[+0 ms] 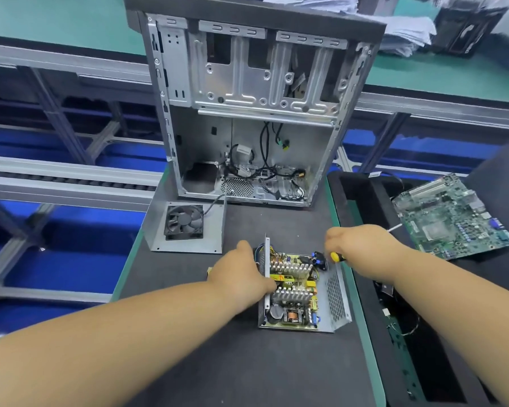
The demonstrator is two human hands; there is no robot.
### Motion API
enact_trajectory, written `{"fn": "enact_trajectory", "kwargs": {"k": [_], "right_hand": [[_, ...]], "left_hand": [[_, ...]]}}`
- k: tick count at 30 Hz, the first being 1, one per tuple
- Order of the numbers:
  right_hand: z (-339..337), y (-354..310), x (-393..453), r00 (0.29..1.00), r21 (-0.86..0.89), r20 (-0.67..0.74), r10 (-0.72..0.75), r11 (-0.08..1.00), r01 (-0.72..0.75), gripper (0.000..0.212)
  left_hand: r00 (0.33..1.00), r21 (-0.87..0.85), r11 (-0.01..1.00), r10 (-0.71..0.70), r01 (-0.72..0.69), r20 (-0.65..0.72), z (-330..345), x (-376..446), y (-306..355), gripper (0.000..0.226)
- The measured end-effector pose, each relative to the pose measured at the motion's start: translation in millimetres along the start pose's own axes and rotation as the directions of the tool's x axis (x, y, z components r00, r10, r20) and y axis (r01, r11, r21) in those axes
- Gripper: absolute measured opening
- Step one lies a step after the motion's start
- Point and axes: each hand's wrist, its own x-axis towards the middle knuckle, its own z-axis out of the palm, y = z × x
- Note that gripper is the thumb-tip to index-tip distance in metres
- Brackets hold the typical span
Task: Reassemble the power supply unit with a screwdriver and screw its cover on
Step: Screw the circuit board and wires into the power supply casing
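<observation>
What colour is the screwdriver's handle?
Yellow and black, seen in the head view: the screwdriver sits in the right hand.

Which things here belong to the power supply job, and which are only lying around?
Belongs to the job:
- open power supply unit, gripped by the left hand
- screwdriver, held in the right hand
- cover with fan

Lying about:
- computer case
- motherboard
- paper stack

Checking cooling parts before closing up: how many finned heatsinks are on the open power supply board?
2. One heatsink sits toward the far end of the board; the other heatsink is nearer, beside the left hand. Smaller ones may be hidden.
</observation>
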Motion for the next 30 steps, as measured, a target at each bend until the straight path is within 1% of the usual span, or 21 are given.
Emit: {"fn": "enact_trajectory", "kwargs": {"k": [1,3,5,6,8,9,10,11,13,14,17,18,20,22,25,30], "right_hand": [[1.5,0.0,0.4,1.0,0.038,0.003,0.001,0.999,-0.001,0.044],[-1.3,2.7,-1.0,0.999,0.212,-0.05,0.013,0.977,-0.002,0.037],[-11.9,6.8,-3.1,0.977,0.423,-0.207,0.059,0.906,0.035,0.035],[-21.3,8.3,-3.4,0.95,0.487,-0.301,0.087,0.87,0.074,0.033],[-43.2,9.8,-1.3,0.868,0.514,-0.479,0.132,0.843,0.156,0.021],[-53.9,8.5,1.0,0.831,0.511,-0.535,0.155,0.842,0.172,0.015],[-63.5,5.8,4.4,0.805,0.506,-0.567,0.174,0.844,0.174,0.014],[-71.1,2.1,8.9,0.789,0.501,-0.585,0.186,0.848,0.171,0.018],[-80.3,-10.0,20.1,0.768,0.505,-0.603,0.215,0.848,0.159,0.026],[-82.2,-18.8,26.1,0.757,0.529,-0.608,0.237,0.833,0.164,0.026],[-76.1,-47.0,45.2,0.742,0.669,-0.579,0.337,0.716,0.197,0.016],[-70.7,-54.6,51.5,0.749,0.715,-0.548,0.372,0.674,0.188,0.015],[-58.7,-66.7,61.9,0.771,0.781,-0.48,0.419,0.605,0.157,0.018],[-49.5,-75.0,69.5,0.791,0.827,-0.432,0.434,0.54,0.155,0.02],[-43.5,-83.4,77.4,0.8,0.843,-0.409,0.439,0.517,0.147,0.017],[-44.1,-90.2,86.5,0.82,0.857,-0.377,0.431,0.498,0.133,0.017]], "left_hand": [[1.0,-0.009,1.0,0.001,-0.001,0.022,0.6,0.9,-2.5,0.059],[0.996,-0.034,0.999,0.011,-0.008,0.088,-0.7,2.9,-9.9,0.067],[0.986,-0.063,0.998,0.027,-0.017,0.163,-5.6,3.9,-21.3,0.07],[0.98,-0.076,0.997,0.033,-0.018,0.196,-9.0,4.2,-28.5,0.068],[0.967,-0.088,0.996,0.047,-0.025,0.249,-14.8,5.4,-44.4,0.056],[0.961,-0.095,0.995,0.058,-0.033,0.271,-16.9,5.9,-51.9,0.048],[0.955,-0.11,0.993,0.071,-0.04,0.287,-18.3,6.2,-58.0,0.041],[0.952,-0.126,0.991,0.084,-0.049,0.295,-19.8,6.0,-62.4,0.037],[0.954,-0.14,0.989,0.095,-0.056,0.284,-21.9,5.9,-68.8,0.029],[0.958,-0.152,0.987,0.093,-0.054,0.27,-22.7,6.3,-71.2,0.025],[0.971,-0.193,0.981,0.067,-0.022,0.229,-24.3,11.1,-79.4,0.016],[0.974,-0.233,0.972,0.031,0.022,0.224,-24.6,13.3,-82.3,0.014],[0.965,-0.392,0.908,-0.042,0.145,0.259,-24.2,15.1,-86.1,0.011],[0.962,-0.492,0.849,-0.065,0.194,0.267,-23.0,15.6,-88.7,0.015],[0.97,-0.529,0.83,-0.057,0.178,0.238,-20.4,16.7,-92.6,0.015],[0.985,-0.499,0.86,-0.019,0.103,0.171,-23.4,19.7,-92.3,0.015]]}}
